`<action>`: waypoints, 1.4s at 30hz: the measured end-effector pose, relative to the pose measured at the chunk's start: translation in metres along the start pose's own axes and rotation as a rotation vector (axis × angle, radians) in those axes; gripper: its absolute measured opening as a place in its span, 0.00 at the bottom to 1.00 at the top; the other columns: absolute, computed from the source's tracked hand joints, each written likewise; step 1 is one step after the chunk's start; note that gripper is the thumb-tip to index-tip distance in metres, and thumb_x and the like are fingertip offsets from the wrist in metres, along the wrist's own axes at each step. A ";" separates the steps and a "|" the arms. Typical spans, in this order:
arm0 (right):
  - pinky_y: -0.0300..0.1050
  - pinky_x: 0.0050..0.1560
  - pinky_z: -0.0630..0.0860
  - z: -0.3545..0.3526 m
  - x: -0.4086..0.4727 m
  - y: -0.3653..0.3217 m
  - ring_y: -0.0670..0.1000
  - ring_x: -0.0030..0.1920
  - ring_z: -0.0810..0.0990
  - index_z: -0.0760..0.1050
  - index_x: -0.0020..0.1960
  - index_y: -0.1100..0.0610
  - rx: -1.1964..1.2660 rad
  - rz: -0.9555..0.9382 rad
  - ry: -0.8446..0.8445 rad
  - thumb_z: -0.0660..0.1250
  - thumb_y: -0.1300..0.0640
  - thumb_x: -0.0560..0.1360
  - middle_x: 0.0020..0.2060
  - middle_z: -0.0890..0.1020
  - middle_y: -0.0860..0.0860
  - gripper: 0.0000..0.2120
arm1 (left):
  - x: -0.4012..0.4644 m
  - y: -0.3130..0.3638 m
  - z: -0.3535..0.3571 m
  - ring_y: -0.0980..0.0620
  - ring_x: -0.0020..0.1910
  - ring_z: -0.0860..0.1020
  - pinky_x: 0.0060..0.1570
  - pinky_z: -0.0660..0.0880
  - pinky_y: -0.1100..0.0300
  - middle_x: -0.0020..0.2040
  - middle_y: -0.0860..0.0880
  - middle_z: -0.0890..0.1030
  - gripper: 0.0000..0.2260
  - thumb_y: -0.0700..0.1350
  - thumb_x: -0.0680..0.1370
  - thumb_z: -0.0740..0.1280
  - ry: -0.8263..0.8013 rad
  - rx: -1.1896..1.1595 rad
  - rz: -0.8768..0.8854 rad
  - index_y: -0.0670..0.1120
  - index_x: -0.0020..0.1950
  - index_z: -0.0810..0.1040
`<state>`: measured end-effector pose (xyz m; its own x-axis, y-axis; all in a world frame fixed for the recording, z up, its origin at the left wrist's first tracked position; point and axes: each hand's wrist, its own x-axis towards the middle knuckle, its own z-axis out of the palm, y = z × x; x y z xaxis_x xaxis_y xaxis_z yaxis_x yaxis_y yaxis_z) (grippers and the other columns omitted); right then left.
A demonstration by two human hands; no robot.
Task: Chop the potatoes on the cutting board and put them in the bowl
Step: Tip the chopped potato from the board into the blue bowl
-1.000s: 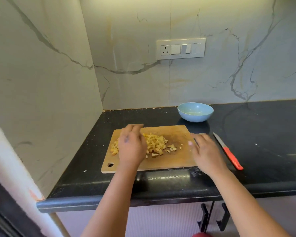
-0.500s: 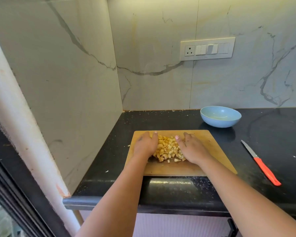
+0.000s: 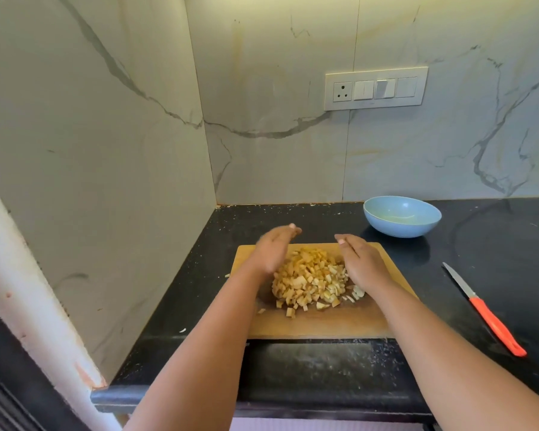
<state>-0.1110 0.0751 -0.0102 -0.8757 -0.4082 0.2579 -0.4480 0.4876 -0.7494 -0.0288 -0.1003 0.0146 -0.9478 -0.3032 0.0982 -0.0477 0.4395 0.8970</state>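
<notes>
A heap of chopped potato pieces (image 3: 311, 281) lies on the wooden cutting board (image 3: 333, 321). My left hand (image 3: 269, 250) stands on edge against the heap's left side, fingers straight. On the heap's right side my right hand (image 3: 363, 264) presses in the same way, so the two hands cup the pile between them. A few loose pieces lie at the pile's near and right edges. The light blue bowl (image 3: 402, 216) sits behind the board to the right, with no potato in it.
A knife (image 3: 483, 309) with an orange handle lies on the black counter (image 3: 486, 244) right of the board. Marble walls close the counter at the left and back. A switch panel (image 3: 375, 88) is on the back wall.
My hands came in from apart, pushing the scattered pieces into one tighter heap between them. The view also shifted left.
</notes>
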 end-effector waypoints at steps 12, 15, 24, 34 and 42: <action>0.54 0.71 0.64 0.027 0.058 -0.011 0.50 0.68 0.71 0.72 0.70 0.49 -0.042 -0.005 -0.492 0.53 0.44 0.82 0.68 0.74 0.49 0.20 | 0.017 -0.001 0.006 0.49 0.77 0.58 0.74 0.54 0.53 0.79 0.49 0.57 0.31 0.65 0.82 0.45 -0.285 -0.127 -0.254 0.51 0.80 0.53; 0.49 0.66 0.69 0.018 0.049 -0.010 0.47 0.60 0.77 0.80 0.61 0.50 0.077 -0.053 -0.536 0.56 0.49 0.82 0.58 0.81 0.47 0.16 | 0.013 -0.002 -0.004 0.49 0.79 0.54 0.74 0.52 0.55 0.79 0.48 0.55 0.30 0.62 0.83 0.44 -0.359 -0.345 -0.256 0.47 0.80 0.50; 0.40 0.55 0.75 0.021 -0.010 -0.042 0.41 0.50 0.78 0.82 0.48 0.53 -0.019 -0.642 -0.033 0.71 0.53 0.75 0.46 0.82 0.44 0.04 | -0.017 -0.014 -0.037 0.56 0.60 0.77 0.65 0.69 0.53 0.57 0.51 0.83 0.04 0.43 0.76 0.72 0.246 -0.358 -0.021 0.45 0.42 0.84; 0.49 0.54 0.75 0.068 -0.047 -0.061 0.48 0.49 0.74 0.80 0.43 0.54 -0.494 -0.909 -0.126 0.66 0.54 0.76 0.41 0.80 0.46 0.07 | -0.058 -0.032 -0.028 0.56 0.44 0.79 0.43 0.75 0.66 0.43 0.55 0.80 0.03 0.42 0.77 0.71 0.555 -0.080 0.016 0.49 0.47 0.79; 0.41 0.54 0.67 -0.010 -0.048 -0.043 0.52 0.59 0.75 0.78 0.58 0.55 -0.164 -0.329 0.137 0.57 0.50 0.82 0.53 0.80 0.50 0.14 | -0.094 -0.034 -0.032 0.55 0.62 0.75 0.62 0.72 0.56 0.58 0.56 0.80 0.12 0.51 0.82 0.63 0.303 0.286 0.142 0.51 0.63 0.78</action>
<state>-0.0514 0.0812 0.0160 -0.6911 -0.4622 0.5557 -0.7223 0.4687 -0.5086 0.0715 -0.1140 -0.0115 -0.8182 -0.4382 0.3722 -0.0490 0.6982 0.7142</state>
